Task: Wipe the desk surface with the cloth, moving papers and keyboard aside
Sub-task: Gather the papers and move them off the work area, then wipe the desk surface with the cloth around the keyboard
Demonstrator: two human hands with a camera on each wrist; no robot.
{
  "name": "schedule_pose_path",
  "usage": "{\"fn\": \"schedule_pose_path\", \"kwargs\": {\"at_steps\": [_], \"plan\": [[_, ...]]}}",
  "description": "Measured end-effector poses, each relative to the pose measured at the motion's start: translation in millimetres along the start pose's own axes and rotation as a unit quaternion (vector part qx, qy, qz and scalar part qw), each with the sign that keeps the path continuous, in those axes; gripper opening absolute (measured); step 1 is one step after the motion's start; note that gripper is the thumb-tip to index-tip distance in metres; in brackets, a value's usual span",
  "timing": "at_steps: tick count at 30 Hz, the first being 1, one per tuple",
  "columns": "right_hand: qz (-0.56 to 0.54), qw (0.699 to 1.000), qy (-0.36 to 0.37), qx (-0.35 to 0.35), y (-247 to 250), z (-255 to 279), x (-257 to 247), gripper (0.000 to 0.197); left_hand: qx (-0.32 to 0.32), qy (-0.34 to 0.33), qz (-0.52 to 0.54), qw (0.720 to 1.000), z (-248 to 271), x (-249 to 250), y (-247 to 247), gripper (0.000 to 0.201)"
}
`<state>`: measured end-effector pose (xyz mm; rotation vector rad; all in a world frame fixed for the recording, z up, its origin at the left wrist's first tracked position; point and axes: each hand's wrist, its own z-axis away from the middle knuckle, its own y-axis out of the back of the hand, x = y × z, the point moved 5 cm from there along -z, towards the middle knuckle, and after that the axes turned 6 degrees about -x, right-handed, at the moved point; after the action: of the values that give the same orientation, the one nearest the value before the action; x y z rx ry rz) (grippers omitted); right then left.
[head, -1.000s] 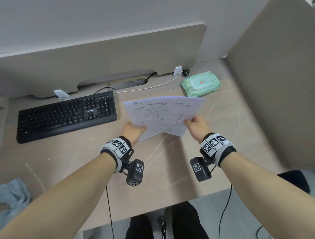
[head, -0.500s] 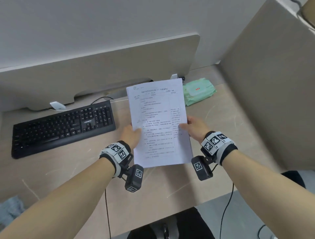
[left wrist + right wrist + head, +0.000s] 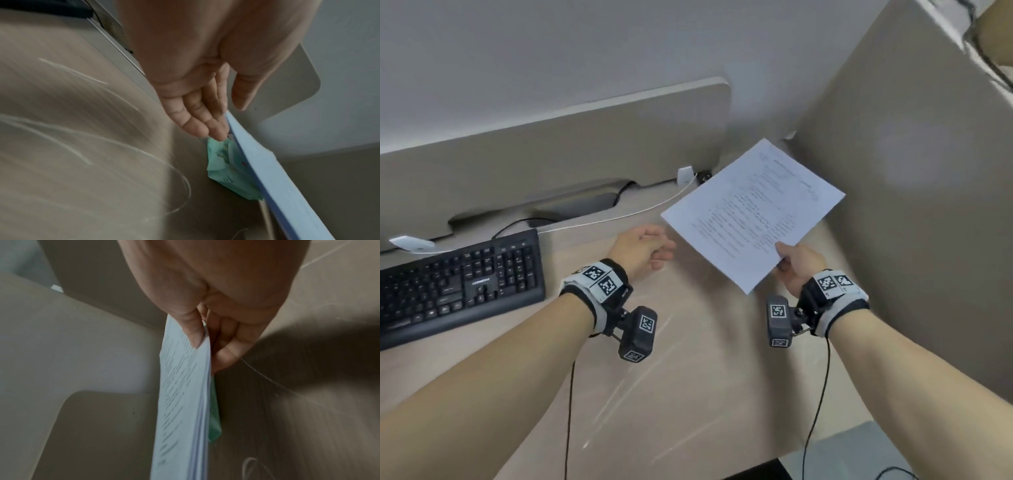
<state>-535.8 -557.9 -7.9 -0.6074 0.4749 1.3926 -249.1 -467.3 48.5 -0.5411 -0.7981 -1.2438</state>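
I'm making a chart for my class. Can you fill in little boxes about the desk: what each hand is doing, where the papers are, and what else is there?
right hand: pinches the papers at one corner, thumb on top
left hand: free, fingers relaxed, holds nothing
papers: lifted off the desk, tilted, near the right wall
keyboard: black, on the desk at left, untouched
green pack: on the desk under the papers, seen from the wrist views
cloth: not in view
desk: pale scratch marks

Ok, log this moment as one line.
step: moving papers aside | right hand: pinching white printed paper stack | left hand: empty, relaxed | black keyboard: on desk | cloth: not in view
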Motion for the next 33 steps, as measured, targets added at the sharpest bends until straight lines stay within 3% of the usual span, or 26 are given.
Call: {"fn": "schedule_pose_path", "kwargs": {"at_steps": [3, 9, 14, 19, 25, 30, 33], "plan": [[-0.029, 0.999, -0.025, -0.003, -0.2, -16.9, -2.5, 0.007, 0.002, 0.015, 0.014, 1.0, -18.7, 2.7, -17.6, 0.016], [-0.066, 0.997, -0.041, -0.027, -14.8, -30.1, 0.5, 0.013, 0.048, 0.045, -0.067, 0.996, -35.3, -21.9, -12.5, 0.012], [0.054, 0.993, -0.086, -0.058, -22.7, -23.1, 10.7, 0.006, 0.092, 0.056, -0.069, 0.992, -33.1, -45.4, 15.1, 0.013], [0.142, 0.981, -0.104, -0.078, -33.7, 0.5, 32.9, 0.018, 0.11, 0.071, -0.074, 0.989, -6.2, -71.9, 48.7, 0.012], [0.211, 0.963, -0.102, -0.134, -123.8, 46.9, 81.2, 0.014, 0.176, 0.105, -0.069, 0.976, 74.3, -136.6, 153.4, 0.011], [0.318, 0.921, -0.081, -0.21, -244.8, 101.9, 171.9, 0.018, 0.282, 0.141, -0.004, 0.949, 180.3, -213.0, 276.4, 0.009], [0.384, 0.881, -0.076, -0.267, -311.0, 143.5, 238.8, 0.02, 0.351, 0.166, -0.011, 0.922, 253.5, -262.9, 347.2, 0.008]]}}
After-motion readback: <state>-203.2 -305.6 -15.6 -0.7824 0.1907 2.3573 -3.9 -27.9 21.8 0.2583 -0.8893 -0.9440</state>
